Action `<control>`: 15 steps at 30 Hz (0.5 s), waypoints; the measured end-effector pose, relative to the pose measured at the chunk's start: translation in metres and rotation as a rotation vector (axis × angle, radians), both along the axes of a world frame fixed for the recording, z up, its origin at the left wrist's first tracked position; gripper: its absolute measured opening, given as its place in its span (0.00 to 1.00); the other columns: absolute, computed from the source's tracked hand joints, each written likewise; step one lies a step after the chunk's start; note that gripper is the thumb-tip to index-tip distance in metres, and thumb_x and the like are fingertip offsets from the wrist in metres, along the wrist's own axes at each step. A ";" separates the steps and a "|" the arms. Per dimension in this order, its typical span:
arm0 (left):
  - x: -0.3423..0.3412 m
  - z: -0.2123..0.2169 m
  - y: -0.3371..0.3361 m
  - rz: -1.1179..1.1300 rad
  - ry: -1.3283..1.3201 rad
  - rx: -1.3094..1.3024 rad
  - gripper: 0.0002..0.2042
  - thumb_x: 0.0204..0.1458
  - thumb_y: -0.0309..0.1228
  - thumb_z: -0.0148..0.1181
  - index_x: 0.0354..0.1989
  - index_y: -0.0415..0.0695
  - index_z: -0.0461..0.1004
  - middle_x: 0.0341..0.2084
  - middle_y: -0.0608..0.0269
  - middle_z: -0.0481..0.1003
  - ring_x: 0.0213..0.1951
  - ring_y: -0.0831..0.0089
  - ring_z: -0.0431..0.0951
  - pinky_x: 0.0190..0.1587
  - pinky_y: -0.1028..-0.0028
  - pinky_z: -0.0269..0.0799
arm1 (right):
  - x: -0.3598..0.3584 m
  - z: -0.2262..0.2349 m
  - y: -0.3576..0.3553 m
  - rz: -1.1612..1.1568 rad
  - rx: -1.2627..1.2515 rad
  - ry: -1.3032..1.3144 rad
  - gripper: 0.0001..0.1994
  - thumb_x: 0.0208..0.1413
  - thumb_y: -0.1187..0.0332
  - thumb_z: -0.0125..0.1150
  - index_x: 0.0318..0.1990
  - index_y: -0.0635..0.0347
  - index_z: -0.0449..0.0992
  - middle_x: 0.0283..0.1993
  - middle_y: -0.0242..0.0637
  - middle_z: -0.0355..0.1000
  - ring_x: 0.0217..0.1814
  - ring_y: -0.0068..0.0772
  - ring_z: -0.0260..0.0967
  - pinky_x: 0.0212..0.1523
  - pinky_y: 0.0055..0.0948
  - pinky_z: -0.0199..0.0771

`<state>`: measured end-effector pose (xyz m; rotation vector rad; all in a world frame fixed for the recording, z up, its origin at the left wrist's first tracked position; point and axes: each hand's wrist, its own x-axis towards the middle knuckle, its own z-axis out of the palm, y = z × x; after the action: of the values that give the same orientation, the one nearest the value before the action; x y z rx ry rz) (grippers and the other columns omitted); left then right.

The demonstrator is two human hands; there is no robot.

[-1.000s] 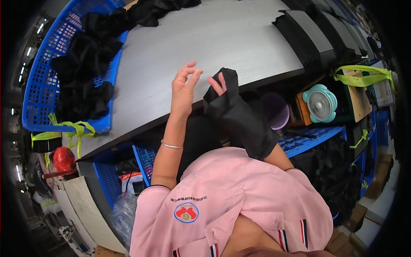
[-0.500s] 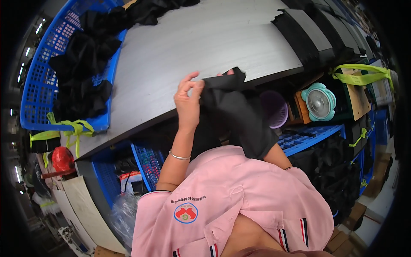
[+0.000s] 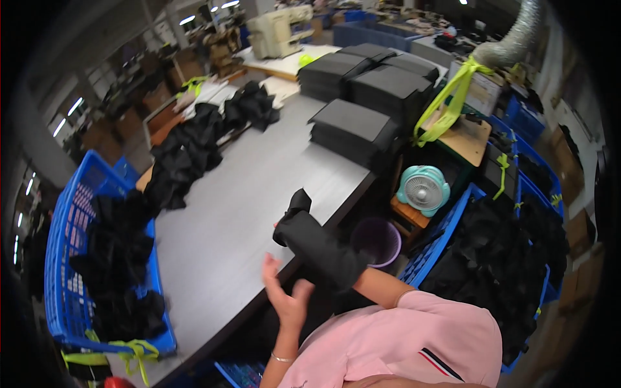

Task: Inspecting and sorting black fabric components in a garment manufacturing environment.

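Black, matte fabric makes up the sleeve-like piece [image 3: 317, 249] pulled over the person's right forearm, a soft tube that runs from near the elbow up past the wrist and ends in a folded, floppy tip above the front edge of the grey table [image 3: 252, 200]. The right hand [image 3: 292, 216] is hidden inside that fabric, so I cannot tell how its fingers lie. The left hand [image 3: 284, 297] is raised just beside the lower end of the piece, palm open and turned toward it, fingers spread and slightly curled, pinching nothing; a thin bracelet circles its wrist. One such piece is on the arm. On the table farther back lies one long heap of loose black pieces [image 3: 194, 145], and at the far right end stand four stacks of flat black sheets [image 3: 362, 97]. One blue plastic crate [image 3: 71, 271] sits at the table's left end, filled with black fabric and tied with a yellow-green strap. To the right, below the table edge, stand one purple bucket [image 3: 378, 240], one small teal fan [image 3: 424, 189] and another blue crate [image 3: 453, 226] heaped with black material.
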<state>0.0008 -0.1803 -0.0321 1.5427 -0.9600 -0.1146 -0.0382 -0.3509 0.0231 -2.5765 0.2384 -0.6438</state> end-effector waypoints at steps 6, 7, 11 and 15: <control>-0.032 -0.008 -0.019 -0.085 -0.275 0.045 0.15 0.42 0.16 0.63 0.39 0.45 0.80 0.51 0.53 0.73 0.55 0.53 0.71 0.57 0.62 0.66 | 0.004 0.005 -0.006 -0.128 -0.013 0.058 0.06 0.58 0.70 0.55 0.30 0.62 0.70 0.28 0.43 0.68 0.37 0.38 0.70 0.46 0.31 0.73; -0.025 -0.007 -0.020 -0.107 -0.229 0.026 0.14 0.43 0.15 0.63 0.39 0.44 0.79 0.47 0.55 0.76 0.50 0.57 0.74 0.54 0.65 0.69 | 0.004 0.004 -0.005 -0.142 -0.002 0.075 0.06 0.58 0.70 0.55 0.30 0.61 0.71 0.29 0.43 0.68 0.38 0.38 0.70 0.47 0.31 0.73; -0.011 -0.023 -0.019 -0.098 0.382 -0.019 0.06 0.55 0.16 0.55 0.37 0.38 0.77 0.32 0.64 0.78 0.35 0.77 0.76 0.43 0.78 0.71 | 0.011 -0.002 0.010 -0.177 0.041 0.140 0.06 0.58 0.70 0.55 0.31 0.61 0.72 0.32 0.43 0.71 0.41 0.38 0.71 0.49 0.32 0.72; 0.044 -0.026 -0.022 0.068 0.820 -0.292 0.07 0.63 0.25 0.49 0.40 0.36 0.73 0.32 0.67 0.75 0.35 0.78 0.75 0.40 0.76 0.72 | 0.017 -0.031 0.057 -0.134 0.560 -0.021 0.08 0.62 0.67 0.52 0.40 0.61 0.74 0.43 0.43 0.73 0.50 0.34 0.70 0.56 0.31 0.69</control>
<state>0.0451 -0.2018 -0.0576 1.0945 -0.2535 -0.4935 -0.0213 -0.2943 -0.0083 -2.0266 0.5084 -0.5545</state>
